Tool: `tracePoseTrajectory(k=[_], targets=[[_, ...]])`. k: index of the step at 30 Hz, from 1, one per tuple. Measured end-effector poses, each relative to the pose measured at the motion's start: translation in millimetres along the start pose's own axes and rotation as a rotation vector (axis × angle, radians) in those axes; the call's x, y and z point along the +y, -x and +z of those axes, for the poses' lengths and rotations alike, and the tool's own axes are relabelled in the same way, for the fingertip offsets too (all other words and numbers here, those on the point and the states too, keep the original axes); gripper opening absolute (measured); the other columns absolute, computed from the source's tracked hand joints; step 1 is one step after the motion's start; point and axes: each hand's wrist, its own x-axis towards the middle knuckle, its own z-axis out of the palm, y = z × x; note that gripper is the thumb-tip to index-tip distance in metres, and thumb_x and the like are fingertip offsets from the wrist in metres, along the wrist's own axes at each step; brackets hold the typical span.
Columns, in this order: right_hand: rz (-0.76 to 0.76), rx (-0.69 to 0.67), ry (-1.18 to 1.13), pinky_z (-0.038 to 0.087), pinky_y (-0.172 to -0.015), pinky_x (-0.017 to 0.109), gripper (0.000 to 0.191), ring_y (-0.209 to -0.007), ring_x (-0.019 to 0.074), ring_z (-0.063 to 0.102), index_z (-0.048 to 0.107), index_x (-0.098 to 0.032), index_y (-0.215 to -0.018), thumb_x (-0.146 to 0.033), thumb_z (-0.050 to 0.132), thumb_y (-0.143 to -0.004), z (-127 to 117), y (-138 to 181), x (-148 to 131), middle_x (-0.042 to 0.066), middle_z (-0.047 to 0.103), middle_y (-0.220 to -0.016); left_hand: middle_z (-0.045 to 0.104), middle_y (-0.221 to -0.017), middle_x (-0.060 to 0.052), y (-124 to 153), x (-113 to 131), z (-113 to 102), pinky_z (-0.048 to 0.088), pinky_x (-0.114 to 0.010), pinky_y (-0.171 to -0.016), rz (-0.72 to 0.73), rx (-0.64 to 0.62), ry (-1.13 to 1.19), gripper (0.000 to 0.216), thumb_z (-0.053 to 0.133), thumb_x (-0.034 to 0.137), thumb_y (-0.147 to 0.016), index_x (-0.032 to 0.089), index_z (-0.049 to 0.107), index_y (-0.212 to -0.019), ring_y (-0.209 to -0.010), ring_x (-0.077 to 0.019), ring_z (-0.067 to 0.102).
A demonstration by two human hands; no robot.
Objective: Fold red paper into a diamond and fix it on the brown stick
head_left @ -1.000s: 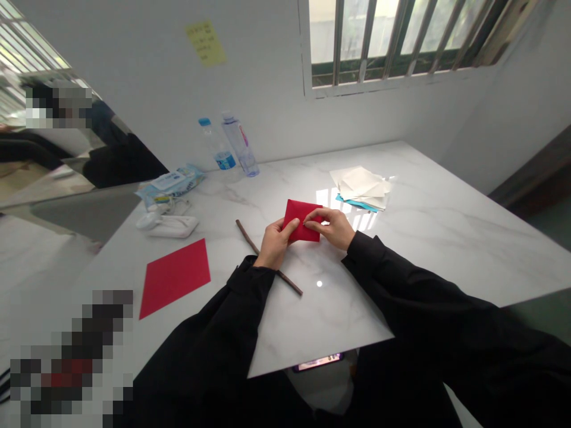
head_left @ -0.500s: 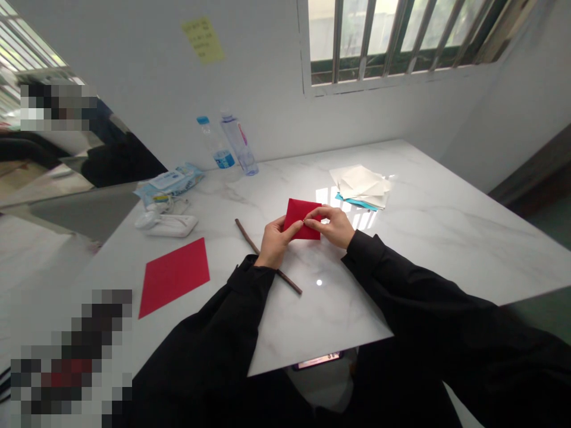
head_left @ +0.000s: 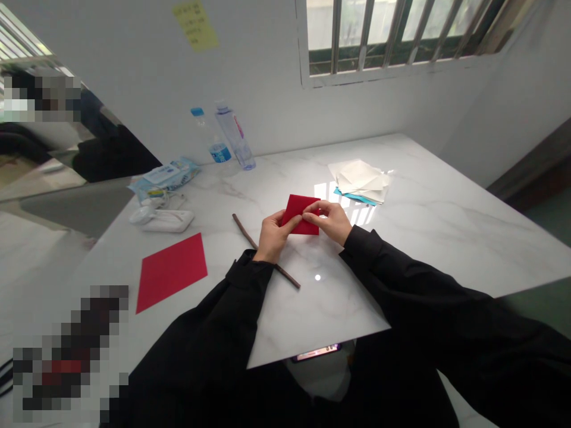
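A folded red paper (head_left: pixel 298 208) is held just above the white marble table (head_left: pixel 428 232), near its middle. My left hand (head_left: pixel 273 236) pinches the paper's near left corner. My right hand (head_left: pixel 329 220) pinches its near right part, thumb and fingers pressed together on it. Both arms wear black sleeves. A thin brown stick (head_left: pixel 264 249) lies on the table under my left wrist.
A flat red sheet (head_left: pixel 171 271) lies at the left. A stack of white and blue papers (head_left: pixel 360 181) sits behind my right hand. Two water bottles (head_left: pixel 232 139), a wipes packet (head_left: pixel 164 179) and a white device (head_left: pixel 163 219) stand at the back left. A phone (head_left: pixel 316 353) shows below the near edge.
The red paper and both hands have shifted slightly up and away from me. My right fingers have slid further along the paper's edge.
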Motion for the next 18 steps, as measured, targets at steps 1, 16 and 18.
tracePoseTrajectory(k=[1, 16, 18], targets=[[0.009, -0.001, -0.019, 0.057, -0.089, 0.040, 0.021, -0.092, 0.0220, 0.070, 0.078, -0.020, -0.090, -0.040, 0.078, -0.083, 0.8, 0.5, -0.1, 0.006, 0.076, -0.097, 0.081, -0.103, -0.009, -0.2, -0.2, -0.1, 0.056, -0.040, -0.096, -0.004, -0.006, 0.004, 0.052, 0.093, 0.048, -0.070, 0.015, 0.082, -0.109, -0.096, -0.0269, 0.075], [0.143, 0.056, -0.319, 0.065, -0.082, 0.043, 0.076, -0.092, 0.0249, 0.075, 0.048, -0.027, -0.134, -0.039, 0.088, -0.070, 5.5, 3.9, -7.0, 0.006, 0.073, -0.106, 0.081, -0.100, -0.009, -0.9, -4.8, 1.6, 0.055, -0.038, -0.095, 0.002, -0.005, 0.016, 0.049, 0.092, 0.048, -0.072, 0.014, 0.082, -0.106, -0.092, -0.0246, 0.073], [0.133, 0.052, -0.311, 0.065, -0.085, 0.044, 0.082, -0.095, 0.0257, 0.075, 0.046, -0.027, -0.140, -0.039, 0.088, -0.071, 5.0, 3.6, -7.2, 0.007, 0.074, -0.106, 0.081, -0.101, -0.009, -0.6, -4.2, 1.9, 0.055, -0.039, -0.096, 0.001, -0.005, 0.019, 0.050, 0.091, 0.048, -0.072, 0.014, 0.082, -0.106, -0.093, -0.0252, 0.074]])
